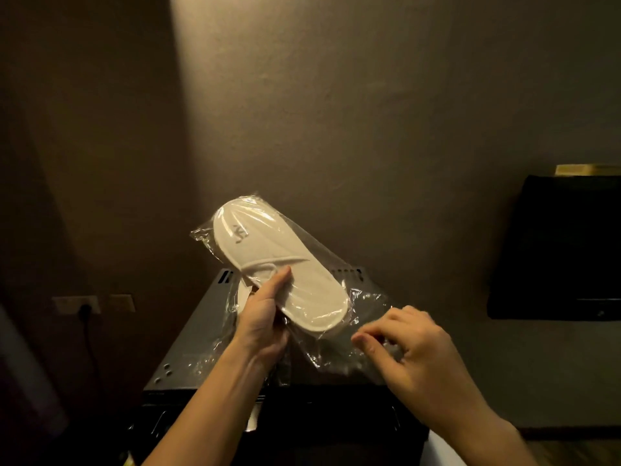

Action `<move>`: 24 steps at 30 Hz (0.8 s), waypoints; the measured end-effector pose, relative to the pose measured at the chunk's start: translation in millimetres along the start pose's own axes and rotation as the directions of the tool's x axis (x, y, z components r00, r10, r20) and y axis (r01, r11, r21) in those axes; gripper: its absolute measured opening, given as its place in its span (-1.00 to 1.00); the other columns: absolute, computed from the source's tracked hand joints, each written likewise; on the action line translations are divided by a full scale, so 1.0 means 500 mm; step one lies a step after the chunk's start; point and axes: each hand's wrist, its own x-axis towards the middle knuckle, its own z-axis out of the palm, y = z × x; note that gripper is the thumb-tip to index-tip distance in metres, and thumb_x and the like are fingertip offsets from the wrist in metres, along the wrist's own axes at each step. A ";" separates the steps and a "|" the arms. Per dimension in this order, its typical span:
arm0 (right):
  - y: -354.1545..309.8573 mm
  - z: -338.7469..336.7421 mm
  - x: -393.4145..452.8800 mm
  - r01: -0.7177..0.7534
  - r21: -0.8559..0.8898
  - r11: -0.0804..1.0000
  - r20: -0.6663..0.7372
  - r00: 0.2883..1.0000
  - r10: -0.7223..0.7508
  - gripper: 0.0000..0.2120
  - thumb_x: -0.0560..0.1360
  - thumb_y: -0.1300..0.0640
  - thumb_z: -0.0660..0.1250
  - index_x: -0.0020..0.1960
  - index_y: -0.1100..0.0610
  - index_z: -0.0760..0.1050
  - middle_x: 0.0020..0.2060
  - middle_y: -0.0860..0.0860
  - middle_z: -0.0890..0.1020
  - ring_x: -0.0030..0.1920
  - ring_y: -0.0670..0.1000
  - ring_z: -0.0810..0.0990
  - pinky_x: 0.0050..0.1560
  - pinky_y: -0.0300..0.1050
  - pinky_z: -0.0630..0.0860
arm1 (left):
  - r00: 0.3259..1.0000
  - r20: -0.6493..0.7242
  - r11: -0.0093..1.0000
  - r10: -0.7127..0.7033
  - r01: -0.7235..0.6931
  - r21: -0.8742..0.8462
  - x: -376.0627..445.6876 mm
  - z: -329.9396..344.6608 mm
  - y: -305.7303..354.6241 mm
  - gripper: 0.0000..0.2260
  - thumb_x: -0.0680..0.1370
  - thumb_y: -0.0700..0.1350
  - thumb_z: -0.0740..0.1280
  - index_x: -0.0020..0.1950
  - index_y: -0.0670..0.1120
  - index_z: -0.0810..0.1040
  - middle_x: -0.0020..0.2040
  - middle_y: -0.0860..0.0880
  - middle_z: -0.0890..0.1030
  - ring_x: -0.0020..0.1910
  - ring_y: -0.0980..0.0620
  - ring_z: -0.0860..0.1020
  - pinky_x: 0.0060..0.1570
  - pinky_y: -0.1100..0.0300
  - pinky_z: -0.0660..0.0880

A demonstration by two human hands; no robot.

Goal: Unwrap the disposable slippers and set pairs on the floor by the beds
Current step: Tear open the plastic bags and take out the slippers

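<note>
White disposable slippers (268,260) sit flat together inside a clear plastic wrapper (339,351), held up in the air in front of a wall. My left hand (265,317) grips the wrapped slippers from below at their middle, thumb on top. My right hand (410,344) pinches the loose open end of the wrapper at the heel side, fingers curled on the plastic. A second slipper edge shows under the top one near my left thumb.
Below my hands stands a dark box-like appliance (188,361) with vent slots. A wall socket with a black plug (84,306) is at the left. A black screen (564,247) hangs on the wall at the right. The room is dim.
</note>
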 end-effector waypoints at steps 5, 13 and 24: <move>-0.005 0.038 0.041 -0.324 0.325 0.888 0.149 0.945 0.290 -0.64 0.51 0.09 0.47 0.30 -0.09 0.58 0.05 -0.20 0.70 0.05 -0.24 0.65 0.15 -0.25 0.61 | 1.000 0.012 0.993 0.019 -0.017 -0.119 0.003 0.005 -0.020 -0.73 0.56 -0.08 0.37 0.23 -0.15 0.61 0.16 -0.22 0.69 0.18 -0.19 0.64 0.21 -0.14 0.53; -0.018 0.048 0.063 -0.469 0.723 0.507 0.265 0.866 0.423 -0.75 0.48 0.19 0.49 0.15 0.09 0.61 0.01 0.04 0.75 -0.01 -0.03 0.75 -0.04 -0.12 0.69 | 0.999 0.052 0.992 0.001 0.005 -0.125 0.012 -0.003 -0.049 -0.60 0.51 -0.07 0.40 0.30 -0.21 0.56 0.18 -0.25 0.67 0.13 -0.21 0.67 0.00 -0.09 0.65; 0.057 0.011 0.023 -0.481 0.824 0.300 0.283 0.807 0.518 -0.79 0.54 0.23 0.41 0.17 0.16 0.59 -0.03 0.09 0.76 -0.04 0.08 0.76 -0.18 -0.11 0.69 | 0.994 0.044 0.970 0.098 -0.085 -0.226 0.068 -0.010 -0.023 -0.41 0.38 -0.14 0.52 0.38 -0.25 0.51 0.42 -0.26 0.50 0.38 -0.32 0.48 0.31 -0.39 0.41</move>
